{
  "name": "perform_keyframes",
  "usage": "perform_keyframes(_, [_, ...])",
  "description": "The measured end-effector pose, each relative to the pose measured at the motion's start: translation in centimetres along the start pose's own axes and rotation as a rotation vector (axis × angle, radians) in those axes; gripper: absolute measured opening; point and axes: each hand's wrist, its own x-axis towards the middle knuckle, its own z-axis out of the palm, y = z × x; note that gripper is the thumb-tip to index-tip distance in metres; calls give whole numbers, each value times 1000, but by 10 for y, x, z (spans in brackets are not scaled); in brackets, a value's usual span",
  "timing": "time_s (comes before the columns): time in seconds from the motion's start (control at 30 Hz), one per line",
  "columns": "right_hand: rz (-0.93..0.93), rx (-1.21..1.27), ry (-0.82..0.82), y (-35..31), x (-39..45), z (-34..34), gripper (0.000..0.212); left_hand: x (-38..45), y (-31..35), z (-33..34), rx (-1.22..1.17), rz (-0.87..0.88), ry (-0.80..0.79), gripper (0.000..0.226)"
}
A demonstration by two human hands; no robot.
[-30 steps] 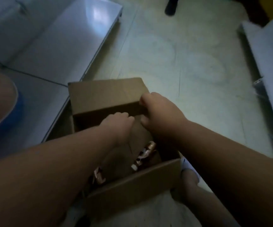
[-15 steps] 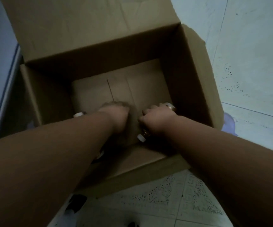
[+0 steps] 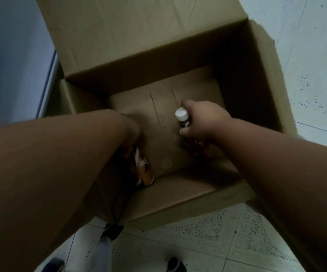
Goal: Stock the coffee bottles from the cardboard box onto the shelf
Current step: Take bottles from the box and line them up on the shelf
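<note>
Dim, slightly soft picture; box interior shadowed, edges bowed.

Right hand in grip on white-capped coffee bottle inside open cardboard box.

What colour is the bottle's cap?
White; the cap shows clearly in the head view.

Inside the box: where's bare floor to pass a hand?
Bare: the cardboard box floor's far half, and the strip between the left hand and right hand. Crowded: near corners, where each hand grips a bottle.
</note>
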Motion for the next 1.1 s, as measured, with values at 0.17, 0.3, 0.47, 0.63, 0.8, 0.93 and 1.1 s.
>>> perform_keyframes(0.17, [14,-36,183,-25,-37,-44,37,-94,25,-37,-275,-77,168,46])
perform_keyframes(0.3, [-11,-173,369,-66,-75,-98,29,-177,16,-57,-204,-179,512,49])
perform_keyframes(0.47, [6,-279,577,-152,-144,-163,32,-307,-17,-30,-200,-201,926,48])
perform_keyframes(0.63, [-73,-305,753,-247,-195,-190,36,-404,-61,17,-316,-138,1231,26])
perform_keyframes(0.8, [-196,-200,845,-335,-221,-235,25,-491,-107,46,-301,-142,1430,30])
perform_keyframes(0.93, [-323,-153,914,-388,-219,-275,21,-538,-150,46,-260,-213,1493,29])
perform_keyframes(1.1, [-503,-113,878,-450,-188,-311,18,-567,-208,30,-234,-392,1566,22])
